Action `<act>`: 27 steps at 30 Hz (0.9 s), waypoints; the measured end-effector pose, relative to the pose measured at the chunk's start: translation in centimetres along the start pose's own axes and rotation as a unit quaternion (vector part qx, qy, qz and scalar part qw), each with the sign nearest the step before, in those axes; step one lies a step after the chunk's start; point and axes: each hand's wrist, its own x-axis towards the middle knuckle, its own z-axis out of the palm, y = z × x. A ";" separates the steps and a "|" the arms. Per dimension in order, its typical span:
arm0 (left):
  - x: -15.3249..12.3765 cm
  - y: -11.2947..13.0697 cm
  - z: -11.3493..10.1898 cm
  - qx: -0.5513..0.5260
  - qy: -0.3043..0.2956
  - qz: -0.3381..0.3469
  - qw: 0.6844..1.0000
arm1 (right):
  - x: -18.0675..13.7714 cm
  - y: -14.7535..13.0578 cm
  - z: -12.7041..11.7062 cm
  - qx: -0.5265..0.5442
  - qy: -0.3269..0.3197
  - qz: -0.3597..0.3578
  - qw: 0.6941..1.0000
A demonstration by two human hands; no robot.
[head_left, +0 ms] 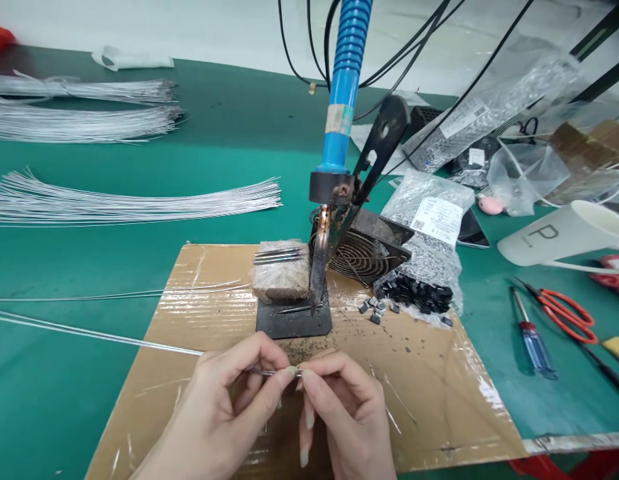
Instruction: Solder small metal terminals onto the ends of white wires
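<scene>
Over the cardboard, my left hand [224, 407] pinches a few thin white wires [164, 345] that run in from the left edge. My right hand [344, 407] is closed at the end of the same wires, thumb and forefinger meeting the left fingertips. What exactly sits between the fingertips is mostly hidden. Just beyond my hands stands a soldering iron [339, 130] with a blue handle, clamped upright, tip down over a black plate [294, 325]. A wrapped, dirty whitish block [282, 280] beside the tip carries several thin dark metal-like pieces.
Bundles of white wire [139, 207] lie at the left on the green table. Small black parts [419, 295] spill from a bubble bag [429, 193] near a fan [364, 257]. Further right are a screwdriver [536, 347], orange-handled scissors [566, 313] and a tilted white cup [559, 233].
</scene>
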 end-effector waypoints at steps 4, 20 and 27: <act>0.3 -0.7 -0.2 0.015 -0.016 0.033 0.999 | 0.2 -0.3 -0.4 0.014 -0.040 0.020 0.999; -0.1 -0.4 0.1 -0.034 0.000 -0.006 0.999 | 0.3 -0.8 -0.7 -0.002 -0.067 0.039 0.997; -0.1 -0.1 0.5 -0.053 0.021 0.009 0.998 | 0.2 -0.4 -0.8 0.013 -0.068 0.035 0.997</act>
